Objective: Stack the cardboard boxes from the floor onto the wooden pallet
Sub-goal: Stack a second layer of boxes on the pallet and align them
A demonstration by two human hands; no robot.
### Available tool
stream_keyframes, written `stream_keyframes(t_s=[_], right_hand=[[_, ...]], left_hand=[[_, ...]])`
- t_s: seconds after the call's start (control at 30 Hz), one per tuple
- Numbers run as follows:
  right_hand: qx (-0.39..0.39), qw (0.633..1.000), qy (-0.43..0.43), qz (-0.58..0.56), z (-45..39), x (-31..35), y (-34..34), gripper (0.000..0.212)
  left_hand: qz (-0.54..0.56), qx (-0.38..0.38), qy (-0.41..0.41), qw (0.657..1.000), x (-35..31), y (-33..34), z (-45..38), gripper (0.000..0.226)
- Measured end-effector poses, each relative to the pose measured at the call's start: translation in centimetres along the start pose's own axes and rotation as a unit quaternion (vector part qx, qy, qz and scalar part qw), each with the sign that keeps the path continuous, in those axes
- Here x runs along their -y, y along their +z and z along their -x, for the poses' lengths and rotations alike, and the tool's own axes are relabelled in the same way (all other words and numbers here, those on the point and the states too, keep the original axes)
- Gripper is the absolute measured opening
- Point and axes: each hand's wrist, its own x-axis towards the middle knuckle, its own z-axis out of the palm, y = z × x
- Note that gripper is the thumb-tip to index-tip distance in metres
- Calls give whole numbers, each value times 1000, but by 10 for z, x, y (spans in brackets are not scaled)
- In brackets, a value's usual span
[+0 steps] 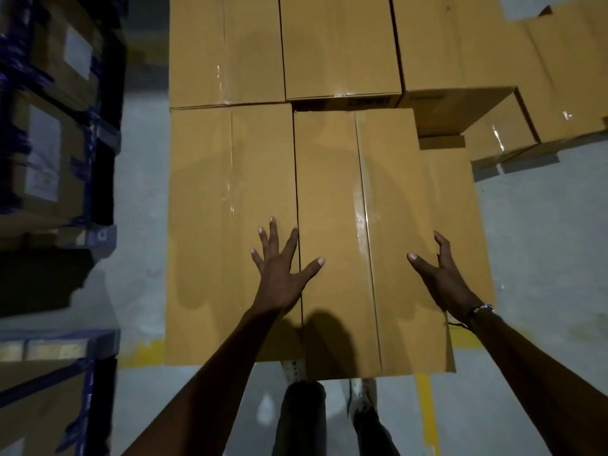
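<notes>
- My left hand [279, 268] lay flat with fingers spread, over the seam between two top cardboard boxes, gripping nothing.
- My right hand [439, 271] sat at the right edge of the nearer box [362, 258], fingers loosely curled, thumb out, clasping nothing that I could see.
- That box sat atop the stack beside its left neighbour [230, 225].
- More boxes [342, 47] stood behind; others [526, 120] lay on the grey floor [543, 225] to the right.

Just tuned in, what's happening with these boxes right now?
A person stands over a stack of cardboard boxes. The left hand lies flat, fingers spread, across the seam between the near-left box and the near-middle box. The right hand curls loosely at that middle box's right edge; contact is unclear. More boxes sit further right.
</notes>
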Motion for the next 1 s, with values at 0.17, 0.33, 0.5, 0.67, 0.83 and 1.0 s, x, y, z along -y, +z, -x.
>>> stream_keyframes(t_s=[0.17, 0.33, 0.5, 0.67, 0.83, 1.0], right_hand=[[0, 1000, -14, 0, -22, -3, 6, 96], [13, 1000, -23, -3, -39, -9, 5, 94], [-4, 999, -44, 8, -37, -15, 8, 87], [-18, 997, -61, 31, -38, -21, 9, 88], [-27, 996, -80, 31, -37, -27, 10, 86], [-39, 993, -104, 52, -35, -33, 11, 88]], left_hand=[[-12, -10, 4, 1000, 11, 7, -4, 89], [-16, -42, 1, 999, 12, 17, -8, 85], [12, -74, 16, 997, 13, 23, -6, 78], [16, -87, 28, 996, 19, 26, -7, 72], [-1, -89, 25, 996, 22, 26, -10, 72], [-21, -90, 32, 995, 23, 23, -10, 73]])
